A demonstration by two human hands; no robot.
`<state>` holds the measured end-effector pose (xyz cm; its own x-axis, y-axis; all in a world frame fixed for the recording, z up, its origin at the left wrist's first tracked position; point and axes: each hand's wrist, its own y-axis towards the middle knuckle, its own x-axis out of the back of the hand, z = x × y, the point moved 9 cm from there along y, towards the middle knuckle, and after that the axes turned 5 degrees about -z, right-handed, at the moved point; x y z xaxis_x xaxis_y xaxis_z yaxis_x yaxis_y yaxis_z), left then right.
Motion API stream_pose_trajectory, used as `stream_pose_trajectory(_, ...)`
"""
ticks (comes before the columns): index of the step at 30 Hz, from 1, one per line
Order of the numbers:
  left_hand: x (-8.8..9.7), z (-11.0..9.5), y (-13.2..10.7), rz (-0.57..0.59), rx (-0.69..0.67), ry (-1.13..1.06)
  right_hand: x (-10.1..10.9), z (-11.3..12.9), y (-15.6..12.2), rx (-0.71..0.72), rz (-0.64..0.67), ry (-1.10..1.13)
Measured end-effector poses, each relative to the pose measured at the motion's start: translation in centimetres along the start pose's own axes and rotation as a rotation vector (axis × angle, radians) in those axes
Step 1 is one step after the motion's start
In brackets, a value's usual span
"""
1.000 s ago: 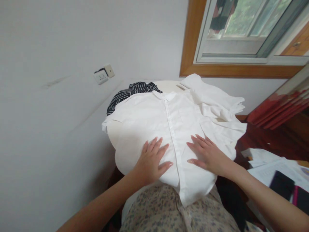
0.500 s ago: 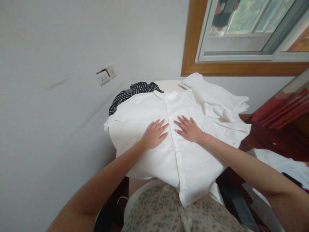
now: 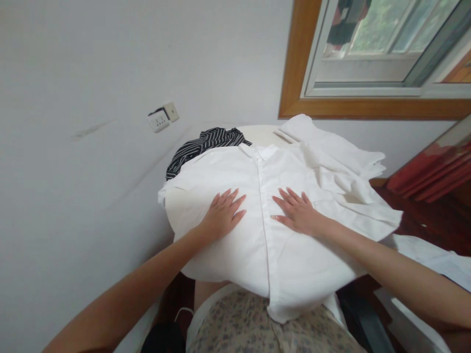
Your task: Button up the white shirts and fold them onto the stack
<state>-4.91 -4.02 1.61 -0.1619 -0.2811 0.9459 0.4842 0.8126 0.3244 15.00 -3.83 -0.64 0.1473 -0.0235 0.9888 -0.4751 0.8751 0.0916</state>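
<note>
A white button-up shirt (image 3: 243,255) lies spread front side up over a pale round-edged table (image 3: 259,133), its collar at the far side and its hem hanging over the near edge. My left hand (image 3: 223,214) rests flat on the shirt, left of the button strip, fingers spread. On the other side of the strip, my right hand (image 3: 296,211) also lies flat with fingers apart. Neither hand grips the cloth. Wrinkles gather in the shirt's right side and sleeve.
Behind the shirt sits a bunched black striped garment (image 3: 206,144). A folded white garment (image 3: 331,139) lies at the back right. The wall has a socket (image 3: 159,120). A wood-framed window (image 3: 368,105) is at upper right, with a red curtain (image 3: 434,169) below.
My hands have slid apart and nearer to me over the shirt, the left one leftward, the right one slightly rightward. The shirt's right side now reaches further out.
</note>
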Motion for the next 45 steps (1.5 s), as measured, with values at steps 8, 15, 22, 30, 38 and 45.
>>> stream_pose_trajectory(8, -1.7, 0.4, 10.3, -0.052, 0.100, 0.061, 2.9, -1.3, 9.6, -0.071, -0.177, -0.075)
stream_pose_trajectory(15, -5.4, 2.9, 11.4, -0.043, 0.186, 0.007, -0.1, -4.1, 11.7, -0.173, -0.153, -0.060)
stream_pose_trajectory(22, -5.8, 4.3, 11.3, 0.008, 0.250, -0.001, -0.7, -7.6, 11.5, -0.292, -0.083, -0.046)
stream_pose_trajectory(30, -5.7, 7.9, 11.0, -0.005, 0.353, 0.031, -0.7, -12.6, 10.6, -0.399, -0.147, -0.094)
stream_pose_trajectory(38, -4.9, 5.7, 8.2, -0.015, 0.350, 0.079, -0.4, -10.6, 7.1, -0.344, -0.238, -0.147)
stream_pose_trajectory(45, -3.6, 4.2, 8.0, -0.035, 0.318, 0.119, 1.1, -9.5, 6.7, -0.339, -0.159, -0.193)
